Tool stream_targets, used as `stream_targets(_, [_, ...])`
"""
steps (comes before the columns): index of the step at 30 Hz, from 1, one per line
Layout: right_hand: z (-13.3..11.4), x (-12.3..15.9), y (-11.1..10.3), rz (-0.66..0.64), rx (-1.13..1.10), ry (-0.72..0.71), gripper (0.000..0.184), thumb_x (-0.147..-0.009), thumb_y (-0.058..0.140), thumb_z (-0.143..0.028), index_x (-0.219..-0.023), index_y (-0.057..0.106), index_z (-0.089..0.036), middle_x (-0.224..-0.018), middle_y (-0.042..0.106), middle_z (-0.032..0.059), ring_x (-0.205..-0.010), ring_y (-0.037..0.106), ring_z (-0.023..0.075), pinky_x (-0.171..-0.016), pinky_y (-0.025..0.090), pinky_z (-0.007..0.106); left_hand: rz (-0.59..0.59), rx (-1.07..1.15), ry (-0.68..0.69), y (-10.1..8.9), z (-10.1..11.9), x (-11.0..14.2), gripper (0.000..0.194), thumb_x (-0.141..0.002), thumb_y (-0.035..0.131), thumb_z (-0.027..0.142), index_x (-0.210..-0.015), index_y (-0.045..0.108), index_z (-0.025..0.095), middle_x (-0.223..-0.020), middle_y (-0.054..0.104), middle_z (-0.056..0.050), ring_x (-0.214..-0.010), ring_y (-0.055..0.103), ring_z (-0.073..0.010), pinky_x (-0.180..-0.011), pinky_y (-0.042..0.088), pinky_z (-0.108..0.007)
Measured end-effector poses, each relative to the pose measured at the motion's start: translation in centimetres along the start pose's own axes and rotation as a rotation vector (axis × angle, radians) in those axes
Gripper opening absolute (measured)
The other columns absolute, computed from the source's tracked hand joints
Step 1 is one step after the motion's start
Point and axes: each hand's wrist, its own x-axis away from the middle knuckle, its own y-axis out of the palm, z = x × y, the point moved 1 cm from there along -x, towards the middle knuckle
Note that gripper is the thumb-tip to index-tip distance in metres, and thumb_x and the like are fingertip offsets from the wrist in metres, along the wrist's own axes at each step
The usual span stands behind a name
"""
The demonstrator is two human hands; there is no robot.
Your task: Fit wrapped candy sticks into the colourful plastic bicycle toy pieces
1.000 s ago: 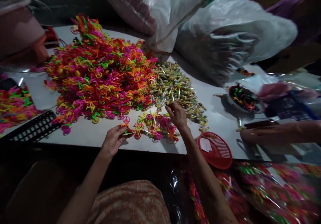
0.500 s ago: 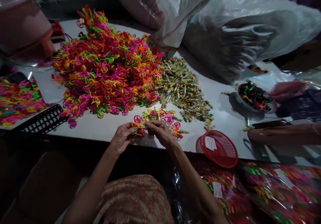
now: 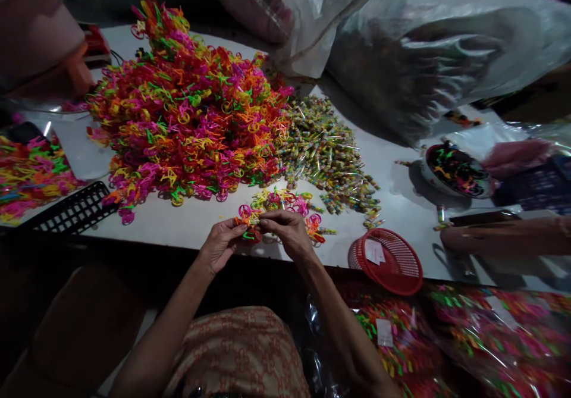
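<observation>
At the front of the white table, my left hand (image 3: 220,244) pinches a small orange plastic piece (image 3: 241,221) between thumb and fingers. My right hand (image 3: 288,231) is closed at the other end of a short yellowish patterned tube (image 3: 254,220), which meets the orange piece; the fingers partly hide the join. Just beyond both hands lies a small group of bright plastic pieces with rings (image 3: 300,205), some with tubes. A tall heap of pink, red, orange, yellow and green plastic pieces (image 3: 196,112) rises behind, with a pile of shiny little tubes (image 3: 323,151) beside it.
A red mesh basket (image 3: 401,261) overhangs the table's front edge. Right of it are a bowl of dark pieces (image 3: 459,172) and a brown case (image 3: 504,237). A black plastic grid (image 3: 84,210) lies left. Large clear bags (image 3: 401,77) stand behind; filled packs (image 3: 491,332) lie below.
The right fingers have shifted slightly, and more of the tube shows between the two hands. The view has moved a little; the heaps look the same.
</observation>
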Motion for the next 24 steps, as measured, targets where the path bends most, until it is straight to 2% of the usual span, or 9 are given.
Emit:
stream_targets(4, [0.0, 0.1, -0.3, -0.061, 0.060, -0.005, 0.017, -0.056, 0.083, -0.029, -0.068, 0.075, -0.020, -0.062, 0.070, -0.0001, -0.055, 0.062, 0.0108, -0.054, 0.049, 0.022, 0.027, 0.044, 0.017, 0.1, -0.1, 0.1, 0.031, -0.053, 0.084, 0.025, -0.077, 0.070, 0.011, -0.068, 0.072, -0.005, -0.059, 0.066, -0.0138, -0.063, 0.054, -0.025])
stream_targets(7, [-0.1, 0.4, -0.1, -0.121, 0.054, -0.017, 0.016, -0.058, 0.082, -0.030, -0.068, 0.075, -0.020, -0.060, 0.068, -0.0001, -0.052, 0.060, 0.0100, -0.055, 0.049, 0.023, -0.010, 0.039, -0.047, 0.2, -0.1, 0.3, 0.031, -0.053, 0.084, 0.025, -0.077, 0.070, 0.012, -0.067, 0.071, -0.005, -0.058, 0.065, -0.0139, -0.060, 0.054, -0.025])
stream_targets(10, [-0.3, 1.1, 0.2, -0.084, 0.088, -0.104, 0.015, -0.062, 0.080, -0.031, -0.071, 0.076, -0.020, -0.065, 0.069, 0.0008, -0.058, 0.062, 0.0120, -0.060, 0.052, 0.026, -0.024, 0.030, -0.064, 0.1, 0.0, 0.5, 0.034, -0.051, 0.086, 0.026, -0.076, 0.070, 0.011, -0.067, 0.071, -0.005, -0.057, 0.064, -0.0128, -0.057, 0.053, -0.024])
stream_targets(14, [-0.3, 1.5, 0.4, -0.070, 0.252, -0.266, 0.012, -0.067, 0.076, -0.033, -0.073, 0.075, -0.022, -0.074, 0.070, 0.0024, -0.069, 0.065, 0.0157, -0.068, 0.053, 0.030, 0.016, -0.024, -0.005, 0.0, -0.3, 0.7, 0.037, -0.049, 0.088, 0.030, -0.074, 0.069, 0.010, -0.063, 0.069, -0.003, -0.054, 0.061, -0.0111, -0.054, 0.051, -0.021])
stream_targets(19, [0.1, 1.5, 0.2, -0.057, 0.386, -0.314, 0.013, -0.073, 0.071, -0.037, -0.073, 0.074, -0.024, -0.074, 0.069, 0.0031, -0.071, 0.064, 0.0177, -0.069, 0.052, 0.032, 0.093, -0.123, 0.087, 0.5, -0.8, 0.5, 0.039, -0.048, 0.087, 0.036, -0.072, 0.069, 0.010, -0.063, 0.068, -0.003, -0.058, 0.062, -0.0130, -0.061, 0.053, -0.026])
stream_targets(23, [-1.3, 0.3, -1.1, -0.143, 0.594, -0.343, 0.018, -0.077, 0.067, -0.038, -0.083, 0.075, -0.023, -0.080, 0.071, 0.0041, -0.074, 0.064, 0.0179, -0.068, 0.050, 0.030, 0.081, -0.293, 0.167, 0.3, -0.8, -0.3, 0.041, -0.055, 0.082, 0.043, -0.078, 0.070, 0.012, -0.069, 0.068, -0.004, -0.063, 0.063, -0.0153, -0.064, 0.053, -0.029])
stream_targets(24, [-1.9, -0.4, -1.8, -0.129, 0.678, -0.371, 0.018, -0.078, 0.066, -0.038, -0.085, 0.075, -0.023, -0.084, 0.071, 0.0047, -0.077, 0.064, 0.0183, -0.070, 0.049, 0.030, 0.093, -0.375, 0.215, -0.1, -0.6, -0.6, 0.040, -0.057, 0.080, 0.044, -0.080, 0.070, 0.013, -0.073, 0.069, -0.004, -0.066, 0.063, -0.0158, -0.063, 0.052, -0.028])
